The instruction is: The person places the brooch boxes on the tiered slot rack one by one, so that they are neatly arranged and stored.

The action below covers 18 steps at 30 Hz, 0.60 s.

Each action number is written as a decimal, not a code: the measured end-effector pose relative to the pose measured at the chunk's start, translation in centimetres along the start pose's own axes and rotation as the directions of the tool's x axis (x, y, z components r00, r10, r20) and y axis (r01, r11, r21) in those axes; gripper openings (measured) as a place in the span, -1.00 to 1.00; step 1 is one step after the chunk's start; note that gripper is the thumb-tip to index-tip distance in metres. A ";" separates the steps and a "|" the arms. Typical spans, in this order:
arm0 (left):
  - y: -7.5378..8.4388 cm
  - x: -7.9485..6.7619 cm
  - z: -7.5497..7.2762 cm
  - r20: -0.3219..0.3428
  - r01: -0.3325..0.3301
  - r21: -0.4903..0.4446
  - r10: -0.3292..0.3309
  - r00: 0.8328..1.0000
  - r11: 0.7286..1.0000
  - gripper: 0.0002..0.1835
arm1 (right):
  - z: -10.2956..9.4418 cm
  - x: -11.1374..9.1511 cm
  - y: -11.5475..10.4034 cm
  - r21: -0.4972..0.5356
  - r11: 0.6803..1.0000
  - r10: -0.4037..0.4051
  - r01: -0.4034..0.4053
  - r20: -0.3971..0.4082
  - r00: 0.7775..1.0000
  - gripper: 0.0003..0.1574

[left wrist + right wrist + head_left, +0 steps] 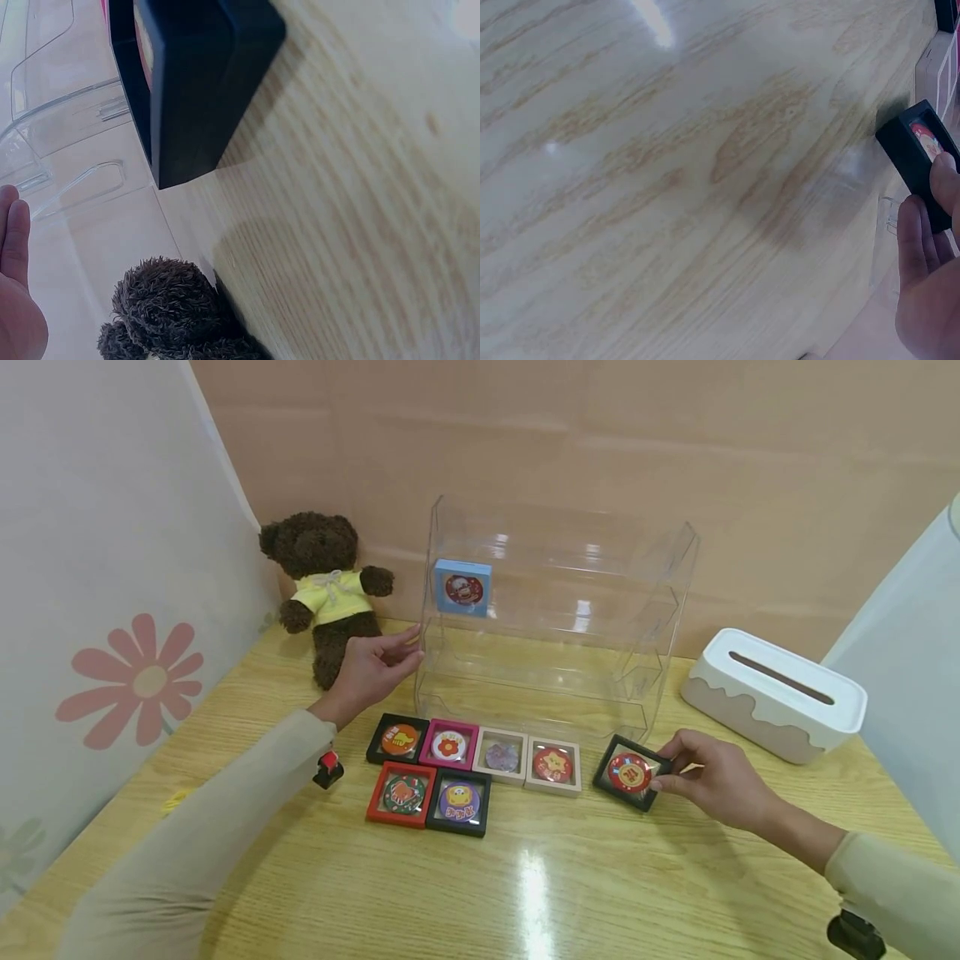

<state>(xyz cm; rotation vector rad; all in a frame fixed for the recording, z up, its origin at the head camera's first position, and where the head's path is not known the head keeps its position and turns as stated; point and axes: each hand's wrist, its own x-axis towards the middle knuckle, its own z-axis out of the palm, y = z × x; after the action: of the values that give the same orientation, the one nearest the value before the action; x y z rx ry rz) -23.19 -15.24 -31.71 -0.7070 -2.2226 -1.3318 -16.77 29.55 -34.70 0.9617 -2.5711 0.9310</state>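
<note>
The right hand [712, 777] pinches a black frame [630, 772] with a red badge by its right edge, thumb against fingers, near the front right corner of the clear rack [555, 610]. The left hand [375, 667] has its fingers nearly straight at the rack's left edge; whether they touch it is hard to tell. A blue frame [463, 587] stands on the rack's left, and six other frames [450, 746] lie in two rows on the desk [360, 893]. A bear [322, 593] sits left, a tissue box [776, 693] right.
</note>
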 end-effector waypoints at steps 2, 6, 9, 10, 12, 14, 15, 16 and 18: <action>0.0 0.0 0.0 -0.002 -0.001 0.009 0.001 1.000 1.000 -0.63 | -0.2 0.1 0.0 -0.018 1.000 -0.010 0.010 -0.003 1.000 -0.58; 0.1 -0.1 0.0 -0.003 0.008 0.016 -0.008 1.000 1.000 -0.63 | -0.4 0.2 -0.2 -0.029 0.999 -0.014 0.014 -0.011 1.000 -0.59; 0.2 -0.1 -0.1 0.002 0.020 0.015 -0.020 1.000 1.000 -0.62 | -0.6 0.2 -0.3 -0.026 1.000 -0.015 0.014 -0.021 1.000 -0.58; 0.2 -0.1 -0.1 0.005 0.023 0.014 -0.023 1.000 1.000 -0.62 | -0.6 0.3 -0.4 -0.025 1.000 -0.017 0.016 -0.024 1.000 -0.58; 0.2 -0.1 -0.1 0.009 0.026 0.013 -0.026 1.000 1.000 -0.62 | -0.8 0.5 -0.5 -0.028 0.999 -0.028 0.027 -0.027 0.999 -0.57; 0.2 -0.1 -0.1 0.013 0.026 0.006 -0.026 1.000 1.000 -0.62 | -1.1 0.8 -0.5 -0.017 0.999 -0.029 0.029 -0.020 0.999 -0.57; 0.2 -0.1 0.0 0.012 0.024 0.003 -0.024 1.000 1.000 -0.62 | -1.3 1.0 -0.6 -0.006 1.000 -0.028 0.028 -0.014 1.000 -0.58; 0.2 -0.1 0.0 0.011 0.023 0.000 -0.023 1.000 1.000 -0.62 | -1.4 1.2 -0.6 0.008 1.000 -0.025 0.025 -0.008 1.000 -0.59; 0.2 -0.1 0.0 0.009 0.020 -0.005 -0.020 1.000 1.000 -0.62 | -1.7 1.5 -0.7 0.042 0.999 -0.010 0.010 0.001 1.000 -0.61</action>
<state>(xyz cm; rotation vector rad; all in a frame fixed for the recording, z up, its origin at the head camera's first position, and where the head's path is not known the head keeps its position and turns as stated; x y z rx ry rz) -22.97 -15.21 -31.65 -0.6952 -2.2395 -1.3471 -17.47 29.49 -32.41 0.9855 -2.5547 0.9859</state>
